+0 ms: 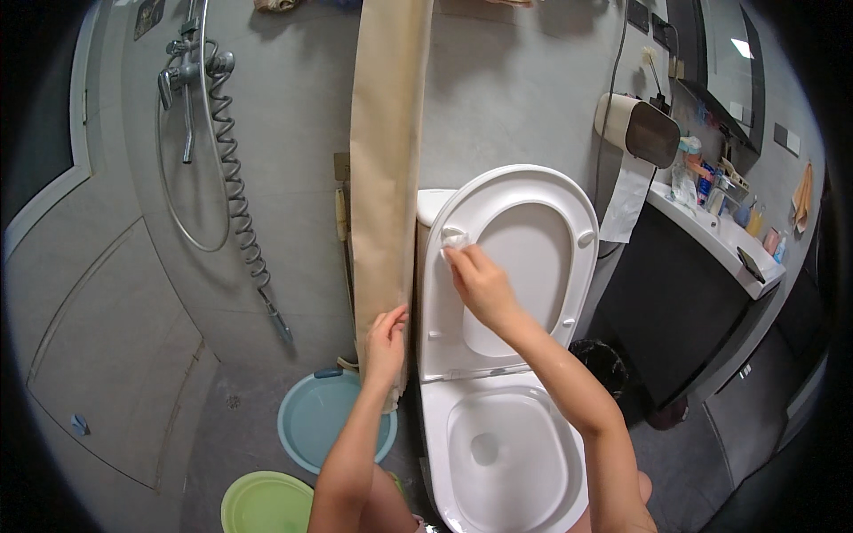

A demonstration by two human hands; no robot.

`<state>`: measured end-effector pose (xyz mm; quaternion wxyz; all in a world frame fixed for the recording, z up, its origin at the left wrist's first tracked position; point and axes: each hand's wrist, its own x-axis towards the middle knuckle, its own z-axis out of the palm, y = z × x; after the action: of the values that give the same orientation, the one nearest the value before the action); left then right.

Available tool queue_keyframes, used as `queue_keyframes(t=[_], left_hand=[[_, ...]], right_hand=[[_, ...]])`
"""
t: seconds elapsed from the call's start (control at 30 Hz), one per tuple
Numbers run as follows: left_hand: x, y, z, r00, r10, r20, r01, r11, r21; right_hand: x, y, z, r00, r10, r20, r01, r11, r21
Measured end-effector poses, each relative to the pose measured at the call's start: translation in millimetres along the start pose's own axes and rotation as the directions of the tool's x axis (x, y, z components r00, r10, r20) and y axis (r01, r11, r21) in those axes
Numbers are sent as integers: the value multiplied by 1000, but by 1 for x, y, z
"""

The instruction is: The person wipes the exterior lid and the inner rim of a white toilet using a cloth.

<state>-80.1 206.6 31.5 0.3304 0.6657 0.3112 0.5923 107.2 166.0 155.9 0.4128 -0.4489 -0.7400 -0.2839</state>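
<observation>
My right hand (485,286) pinches a crumpled white tissue (456,241) against the underside of the raised toilet seat (448,293), beside its upper left bumper. Seat and lid (526,266) both stand upright, leaning back toward the cistern (433,200). Below them the white toilet bowl (513,460) is uncovered, with a little water at its bottom. In front of the beige shower curtain (386,200), my left hand (385,346) has its fingers loosely bent and nothing visible in them. Whether those fingers touch the curtain is hard to tell.
A blue basin (320,413) and a green basin (266,503) stand on the floor at left. Toilet paper (626,200) hangs from a wall dispenser (633,126). A lined bin (600,366) sits between toilet and black vanity (673,313). A shower hose (240,193) hangs on the left wall.
</observation>
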Motion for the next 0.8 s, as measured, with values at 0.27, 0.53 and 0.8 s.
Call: queue_keyframes(t=[0.27,0.53,0.8], left_hand=[[2,12,24,998,18,57,-16,1000,-25],[1,8,27,1000,16,22,-15,999,-43],[0,17,36,998,43,-35,-40,996,74]], right_hand=[[7,-6,22,985,-150,-83,104,908,-405],[-16,-10,14,978,210,-14,-206,941,-268],[33,22,2,953,282,-113,-242,930,275]])
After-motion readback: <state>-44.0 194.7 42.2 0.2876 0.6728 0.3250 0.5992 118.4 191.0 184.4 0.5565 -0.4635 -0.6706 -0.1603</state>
